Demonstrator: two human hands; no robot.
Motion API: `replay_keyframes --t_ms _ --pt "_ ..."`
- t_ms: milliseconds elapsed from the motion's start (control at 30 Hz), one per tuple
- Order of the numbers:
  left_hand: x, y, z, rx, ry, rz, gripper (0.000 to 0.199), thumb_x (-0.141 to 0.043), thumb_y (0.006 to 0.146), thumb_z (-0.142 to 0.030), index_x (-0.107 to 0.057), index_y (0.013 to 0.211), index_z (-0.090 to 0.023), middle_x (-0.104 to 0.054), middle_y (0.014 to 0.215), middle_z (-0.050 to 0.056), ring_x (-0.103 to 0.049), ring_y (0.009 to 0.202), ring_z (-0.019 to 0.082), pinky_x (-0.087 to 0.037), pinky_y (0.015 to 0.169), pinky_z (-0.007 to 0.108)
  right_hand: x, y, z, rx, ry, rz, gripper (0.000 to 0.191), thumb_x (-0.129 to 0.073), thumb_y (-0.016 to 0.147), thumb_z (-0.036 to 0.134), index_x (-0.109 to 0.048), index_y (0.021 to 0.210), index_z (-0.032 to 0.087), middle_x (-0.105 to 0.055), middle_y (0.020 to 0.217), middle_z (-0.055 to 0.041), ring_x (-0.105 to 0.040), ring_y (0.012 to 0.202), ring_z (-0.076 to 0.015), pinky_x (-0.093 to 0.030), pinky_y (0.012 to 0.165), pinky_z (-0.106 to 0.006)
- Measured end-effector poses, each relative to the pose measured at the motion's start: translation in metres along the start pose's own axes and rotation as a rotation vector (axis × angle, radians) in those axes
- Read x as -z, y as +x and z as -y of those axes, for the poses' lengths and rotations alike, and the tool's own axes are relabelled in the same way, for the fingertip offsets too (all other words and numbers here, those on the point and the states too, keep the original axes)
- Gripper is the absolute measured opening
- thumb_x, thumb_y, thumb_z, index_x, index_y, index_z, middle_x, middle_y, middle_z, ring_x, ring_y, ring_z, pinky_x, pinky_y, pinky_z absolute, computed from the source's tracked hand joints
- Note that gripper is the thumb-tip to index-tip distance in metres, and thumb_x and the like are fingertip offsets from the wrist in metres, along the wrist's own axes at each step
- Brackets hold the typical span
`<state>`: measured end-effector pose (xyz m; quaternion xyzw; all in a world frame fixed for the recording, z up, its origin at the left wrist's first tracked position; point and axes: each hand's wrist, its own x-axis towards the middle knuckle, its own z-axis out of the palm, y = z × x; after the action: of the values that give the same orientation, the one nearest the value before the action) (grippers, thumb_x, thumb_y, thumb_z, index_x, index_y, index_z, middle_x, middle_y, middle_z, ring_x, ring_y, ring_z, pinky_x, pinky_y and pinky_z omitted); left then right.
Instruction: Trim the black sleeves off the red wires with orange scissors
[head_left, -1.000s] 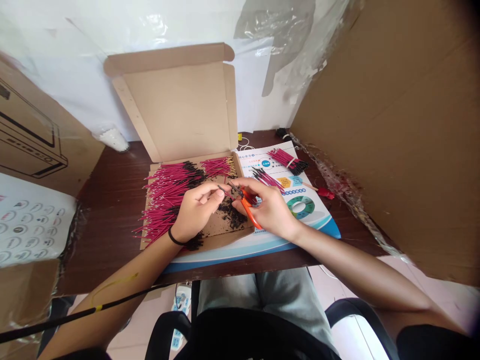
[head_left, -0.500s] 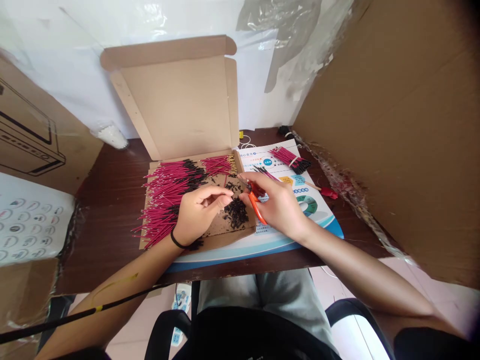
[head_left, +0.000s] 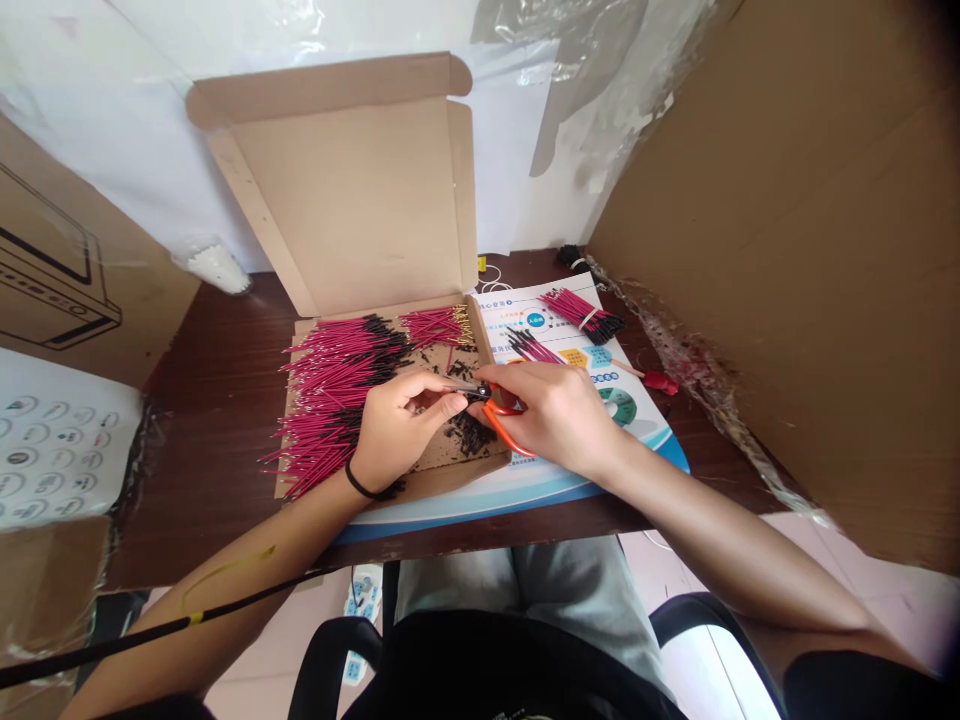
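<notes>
In the head view my right hand (head_left: 559, 405) is closed around small orange-handled scissors (head_left: 510, 432). Their metal blades reach to the fingertips of my left hand (head_left: 401, 418). My left thumb and forefinger are pinched together, and what they hold is hidden. Both hands are over an open cardboard box (head_left: 439, 458). Many magenta wires with black ends (head_left: 322, 395) lie in its left part, partly behind my left hand. A smaller group of magenta wires with gold-coloured tips (head_left: 435, 326) sits at the back. Black scraps (head_left: 469, 437) are scattered in the box under the scissors.
The box lid (head_left: 345, 200) stands raised at the back. On a printed sheet (head_left: 637, 440) to the right lie loose magenta wires (head_left: 534, 347) and a banded wire bundle (head_left: 581, 315). A red item (head_left: 660, 382) is beside them. Cardboard panels (head_left: 795, 260) flank the brown table (head_left: 195, 430).
The scissors have turned and moved so their blades now meet my left fingertips; before, they pointed up and away. My left hand has barely moved. The view has shifted slightly.
</notes>
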<state>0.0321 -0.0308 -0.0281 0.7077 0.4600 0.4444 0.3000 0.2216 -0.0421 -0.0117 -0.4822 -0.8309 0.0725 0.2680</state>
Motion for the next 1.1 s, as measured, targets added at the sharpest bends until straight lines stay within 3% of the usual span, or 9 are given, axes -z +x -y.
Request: replay_keyframes --t_ms 567,767,1100 --pt "0.0000 -0.0018 0.0033 -0.101 0.022 -0.014 0.003 -0.071 0.074 -0.019 -0.070 0.072 -0.016 -0.071 0.069 0.001 -0.061 0.060 0.009 -0.045 0.051 0.018 -0.0018 -0.0021 -0.0057 0.113 -0.118 -0.005 0.023 -0.053 0.088 0.032 -0.068 0.100 0.019 -0.070 0.077 -0.0035 -0.062 0.071 -0.0157 -0.036 0.056 -0.026" --pt "-0.0012 -0.0018 0.0070 -0.109 0.013 0.005 0.006 -0.070 0.075 -0.021 -0.071 0.070 -0.017 -0.072 0.072 0.002 -0.064 0.066 0.012 -0.048 0.056 0.020 -0.0024 -0.0022 -0.0094 0.127 -0.173 0.041 0.020 -0.050 0.088 0.024 -0.069 0.094 0.018 -0.067 0.070 -0.0032 -0.060 0.067 -0.0155 -0.034 0.054 -0.027" --pt "0.0008 -0.0008 0.0034 -0.042 -0.023 0.040 0.011 -0.066 0.079 -0.027 -0.074 0.081 -0.019 -0.070 0.070 0.002 -0.059 0.058 0.010 -0.044 0.051 0.021 0.0025 0.0016 -0.0049 0.061 -0.007 -0.067 0.029 -0.052 0.089 0.033 -0.069 0.102 0.013 -0.069 0.078 -0.0072 -0.061 0.068 -0.0152 -0.044 0.062 -0.026"
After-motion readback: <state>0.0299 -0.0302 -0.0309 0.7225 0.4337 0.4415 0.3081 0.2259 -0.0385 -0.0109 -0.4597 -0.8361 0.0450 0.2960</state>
